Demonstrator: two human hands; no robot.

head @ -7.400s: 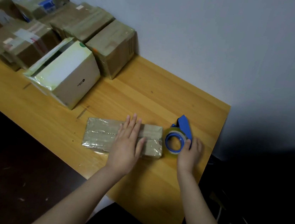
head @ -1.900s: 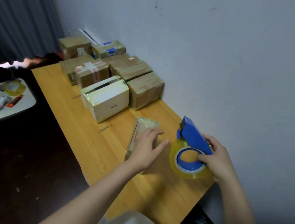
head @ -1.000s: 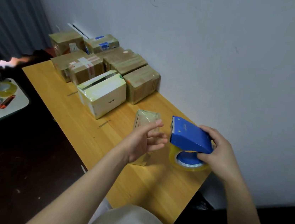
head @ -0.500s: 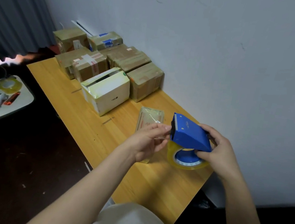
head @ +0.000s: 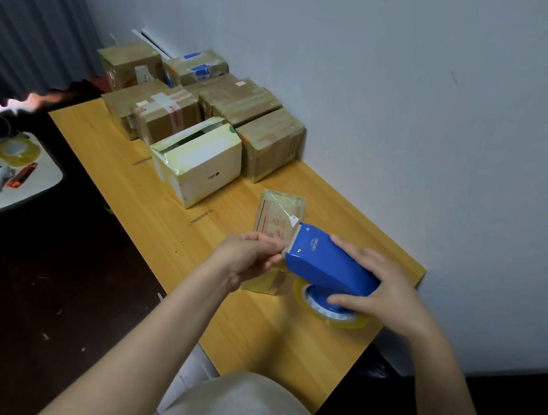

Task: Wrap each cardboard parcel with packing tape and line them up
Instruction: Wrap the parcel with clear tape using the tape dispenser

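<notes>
The right hand [head: 390, 290] comes in from the lower right with the forearm angled up and to the left. It grips the rear of the blue tape dispenser [head: 327, 265], with the fingers curled over its top and the thumb reaching under, by the hub. The left hand [head: 247, 259] reaches in from the lower left, palm turned inward and fingers bent. Its thumb and forefinger pinch the loose end of the tape [head: 332, 312] at the dispenser's toothed front edge. The two hands are close together, joined only through the dispenser, which is held above the table [head: 284, 339].

The dispenser's long axis runs from lower right to upper left, and its cutter end points at the flat parcel [head: 276, 221]. The roll hangs beneath the rear of the dispenser. The flat parcel lies on the table just beyond the left hand, already glossy with tape. Its long axis runs away from the person toward the stacked boxes, and its near end is partly hidden by the left hand.

There is one dispenser and one flat parcel. At the far end, against the wall, a cluster of boxes [head: 237, 102] stands packed together. I count seven, six brown and one white box [head: 202, 164] at the front, though the seams between the brown ones are hard to tell. A second tape roll [head: 19, 150] lies on a small white surface to the left.
</notes>
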